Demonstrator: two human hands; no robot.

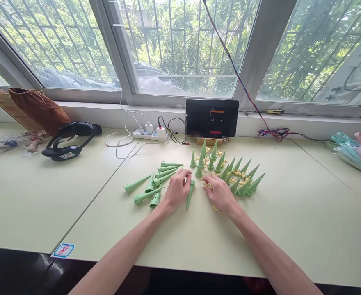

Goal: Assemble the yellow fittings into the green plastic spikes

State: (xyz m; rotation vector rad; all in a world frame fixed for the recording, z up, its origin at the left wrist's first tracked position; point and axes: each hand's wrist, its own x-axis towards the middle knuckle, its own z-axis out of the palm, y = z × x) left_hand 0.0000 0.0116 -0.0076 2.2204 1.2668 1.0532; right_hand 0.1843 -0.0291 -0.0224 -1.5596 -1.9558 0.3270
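Note:
My left hand [178, 187] is curled, with thumb and fingertips at the capped end of a green plastic spike [190, 196] whose point slants down toward me. Just left of it lies a loose pile of similar green spikes [139, 199]. Fingers bent, my right hand [220, 192] is over small yellow plastic pieces [208, 186], with one seemingly at its fingertips; the grip is partly hidden. Behind and right of that hand, several green spikes [244, 189] stand point up on their caps, with more yellow pieces [240, 175] scattered among them.
A dark tablet [199, 119] showing a timer leans by the window. Left of it are a white power strip [151, 134] and cables. A black headset [66, 149] and brown pouch [37, 108] lie far left. Bagged pastel items [354, 151] sit far right.

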